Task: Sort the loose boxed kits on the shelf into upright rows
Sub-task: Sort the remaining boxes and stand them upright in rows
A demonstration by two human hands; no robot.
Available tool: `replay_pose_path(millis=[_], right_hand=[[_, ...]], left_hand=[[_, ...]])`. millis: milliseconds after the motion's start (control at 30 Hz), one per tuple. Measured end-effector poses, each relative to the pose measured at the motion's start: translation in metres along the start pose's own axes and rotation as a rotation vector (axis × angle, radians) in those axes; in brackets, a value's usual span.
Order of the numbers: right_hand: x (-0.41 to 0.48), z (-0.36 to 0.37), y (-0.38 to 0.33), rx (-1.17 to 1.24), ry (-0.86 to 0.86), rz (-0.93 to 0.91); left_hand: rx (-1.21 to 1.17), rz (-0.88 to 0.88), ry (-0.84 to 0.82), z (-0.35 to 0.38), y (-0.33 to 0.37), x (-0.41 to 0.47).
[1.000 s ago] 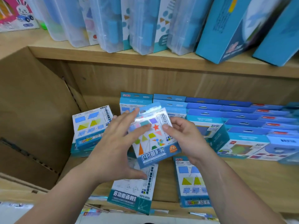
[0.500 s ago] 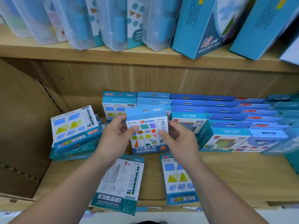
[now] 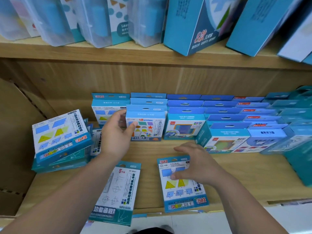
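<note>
A blue and white shape-pieces kit (image 3: 148, 127) stands upright at the front of a row on the wooden shelf (image 3: 244, 174). My left hand (image 3: 114, 137) pinches its left edge, thumb on the front face and fingers behind. My right hand (image 3: 197, 164) hovers with spread fingers over a flat-lying area-demo kit (image 3: 184, 195), its thumb touching the box face. Another flat pack, a function ruler kit (image 3: 118, 191), lies near the shelf's front edge and overhangs it. At the left, a tilted pile of kits (image 3: 59, 137) leans loosely.
Upright rows of blue boxes (image 3: 219, 114) fill the back and right of the shelf. A brown cardboard panel (image 3: 16, 132) closes off the left side. The shelf above carries clear cases and tall blue boxes (image 3: 194, 22). Bare wood shows between the rows and the flat kits.
The shape-pieces kit went from both hands in the air to standing at the front of its row. My right hand let go and dropped to the flat area-demo kit.
</note>
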State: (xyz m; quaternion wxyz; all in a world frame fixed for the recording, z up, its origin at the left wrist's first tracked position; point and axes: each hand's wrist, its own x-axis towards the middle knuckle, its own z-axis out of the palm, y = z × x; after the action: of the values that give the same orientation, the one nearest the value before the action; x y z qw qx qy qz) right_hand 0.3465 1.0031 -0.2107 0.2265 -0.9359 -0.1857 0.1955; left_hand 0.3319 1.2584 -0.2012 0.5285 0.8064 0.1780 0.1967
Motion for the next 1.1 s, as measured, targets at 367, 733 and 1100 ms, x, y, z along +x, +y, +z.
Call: replay_pose_path(millis=[367,733,1100], right_hand=[[-0.005,0.007,0.010,-0.084,-0.092,0.034],[-0.009,0.016,0.019,-0.094,-0.063,-0.030],[-0.040,0.040,0.039,0.197,0.218,-0.092]], left_hand=[[-0.013,-0.015,0.007,0.008,-0.002,0.001],[0.243,-0.073,-0.402,-0.003,-0.007,-0.066],[0.544,0.047,-0.770,0.040,0.004,-0.072]])
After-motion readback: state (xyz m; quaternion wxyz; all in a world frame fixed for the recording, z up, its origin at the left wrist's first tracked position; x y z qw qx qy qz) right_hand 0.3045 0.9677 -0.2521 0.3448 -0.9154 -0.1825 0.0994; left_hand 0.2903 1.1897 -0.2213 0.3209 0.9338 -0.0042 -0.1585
